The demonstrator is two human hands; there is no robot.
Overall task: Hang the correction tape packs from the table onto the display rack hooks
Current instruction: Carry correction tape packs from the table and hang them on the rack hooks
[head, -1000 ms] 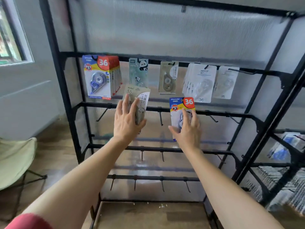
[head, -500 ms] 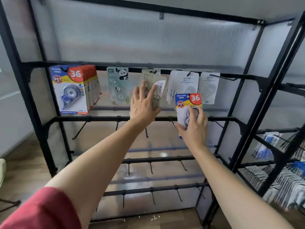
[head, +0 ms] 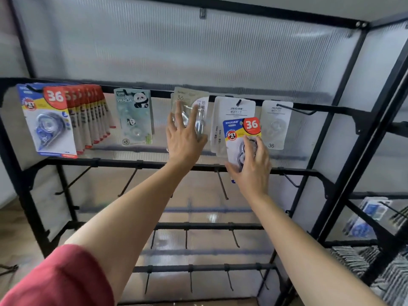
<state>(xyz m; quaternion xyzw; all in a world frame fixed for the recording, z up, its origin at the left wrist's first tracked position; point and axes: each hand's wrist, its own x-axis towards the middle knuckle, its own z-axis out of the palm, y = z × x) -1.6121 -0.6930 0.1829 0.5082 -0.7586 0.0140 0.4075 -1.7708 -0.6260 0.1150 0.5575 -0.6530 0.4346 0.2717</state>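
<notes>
My left hand (head: 184, 138) holds a beige "36" correction tape pack (head: 190, 100) up against the top bar of the black display rack (head: 326, 111), between the panda pack and the white packs. Its fingers are spread over the pack's front and the thumb is hidden behind it. My right hand (head: 251, 171) grips a blue-yellow "36" PET pack (head: 241, 129) in front of the white packs (head: 235, 109), below the top bar. A thick stack of blue-yellow "36" packs (head: 64, 118) hangs at the top left.
A panda pack (head: 134, 117) and a single white pack (head: 276, 124) also hang on the top row; a bare hook (head: 295, 110) sticks out at its right. Lower bars carry bare hooks (head: 221, 184). A second rack at right holds more packs (head: 364, 219).
Both hands rose and moved right with their packs. The beige pack went from the second row up to the top bar; the blue-yellow pack now overlaps the white packs.
</notes>
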